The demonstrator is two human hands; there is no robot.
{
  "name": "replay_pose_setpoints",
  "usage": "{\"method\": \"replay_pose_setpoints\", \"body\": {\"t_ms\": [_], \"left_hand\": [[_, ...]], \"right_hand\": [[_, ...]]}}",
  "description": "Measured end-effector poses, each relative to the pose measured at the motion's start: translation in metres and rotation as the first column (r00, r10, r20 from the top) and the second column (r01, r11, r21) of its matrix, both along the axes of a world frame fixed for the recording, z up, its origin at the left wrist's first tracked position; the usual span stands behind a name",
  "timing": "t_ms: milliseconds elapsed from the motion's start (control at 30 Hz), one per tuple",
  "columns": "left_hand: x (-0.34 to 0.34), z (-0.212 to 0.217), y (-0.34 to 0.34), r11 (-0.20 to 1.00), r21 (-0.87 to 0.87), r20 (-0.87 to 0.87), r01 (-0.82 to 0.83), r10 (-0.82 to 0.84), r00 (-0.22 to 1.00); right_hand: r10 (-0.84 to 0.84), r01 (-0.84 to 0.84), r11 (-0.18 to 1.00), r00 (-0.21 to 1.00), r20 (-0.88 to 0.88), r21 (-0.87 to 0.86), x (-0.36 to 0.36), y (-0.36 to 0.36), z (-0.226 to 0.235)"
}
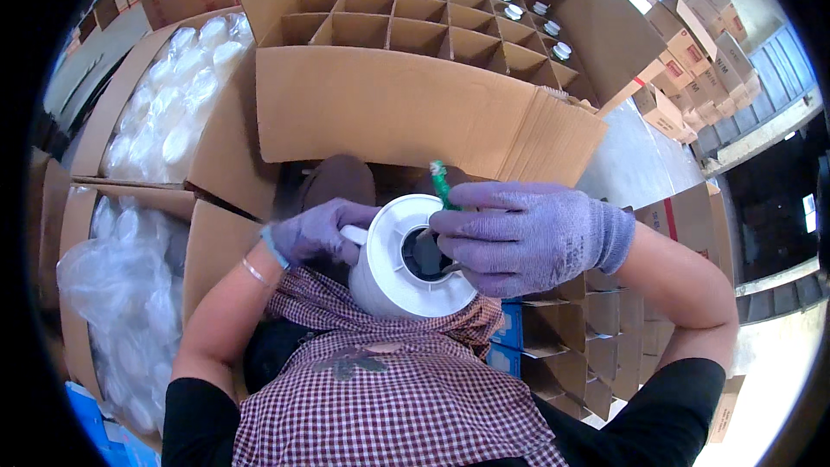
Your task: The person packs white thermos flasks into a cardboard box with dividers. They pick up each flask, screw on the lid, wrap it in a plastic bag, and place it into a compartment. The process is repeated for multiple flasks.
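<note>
A white round jug [386, 292] with a ribbed pale rim and a dark inner opening rests in my lap, tilted toward me. My left hand [325, 232], in a purple knit glove, is closed about the jug's side handle. Over the opening, my gloved right hand [527, 238] has its fingers curled together at the rim; what lies between them is mostly hidden. A green twisted strip [442, 183] with a pale tip sticks up beside its index finger; whether the fingers grip it is unclear.
Ahead stands an open carton [380, 104] with cardboard dividers and several white-capped items [513, 12]. Cartons of plastic-wrapped white pieces [169, 112] stand at left. Another divided carton [553, 327] is beside my right forearm. Stacked boxes [692, 69] fill the far right.
</note>
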State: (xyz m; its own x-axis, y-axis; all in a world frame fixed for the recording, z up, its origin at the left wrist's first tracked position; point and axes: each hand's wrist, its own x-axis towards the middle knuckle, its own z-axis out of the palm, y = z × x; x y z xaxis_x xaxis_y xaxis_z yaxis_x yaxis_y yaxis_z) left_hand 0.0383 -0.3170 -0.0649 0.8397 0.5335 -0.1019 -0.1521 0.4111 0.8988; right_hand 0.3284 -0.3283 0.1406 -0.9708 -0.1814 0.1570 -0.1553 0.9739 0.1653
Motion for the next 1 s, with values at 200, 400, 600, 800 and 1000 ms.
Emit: {"method": "replay_pose_setpoints", "body": {"t_ms": [200,400,600,800,1000], "left_hand": [[0.008,-0.008,0.028,0.982,0.122,-0.01,0.142,-0.142,0.99],[0.019,0.022,-0.039,0.953,0.06,-0.162,-0.296,0.302,0.939],[0.004,0.022,-0.072,0.858,-0.079,-0.218,-0.508,0.482,0.848],[0.017,0.016,-0.073,0.776,-0.12,-0.062,-0.619,0.616,0.785],[0.008,0.013,-0.073,0.813,0.307,-0.132,-0.496,0.552,0.823]], "right_hand": [[0.066,-0.071,0.997,0.982,0.176,0.02,-0.021,-0.005,0.002],[-0.688,0.739,0.597,0.672,0.274,-0.313,-0.001,0.001,-0.041],[-0.902,0.717,0.431,0.355,-0.246,-0.548,0.017,0.084,-0.007],[-0.991,0.976,0.0,-0.029,-0.131,-0.219,0.171,0.256,-0.058],[-0.995,0.991,-0.032,-0.043,-0.088,-0.128,0.176,0.24,-0.079]]}}
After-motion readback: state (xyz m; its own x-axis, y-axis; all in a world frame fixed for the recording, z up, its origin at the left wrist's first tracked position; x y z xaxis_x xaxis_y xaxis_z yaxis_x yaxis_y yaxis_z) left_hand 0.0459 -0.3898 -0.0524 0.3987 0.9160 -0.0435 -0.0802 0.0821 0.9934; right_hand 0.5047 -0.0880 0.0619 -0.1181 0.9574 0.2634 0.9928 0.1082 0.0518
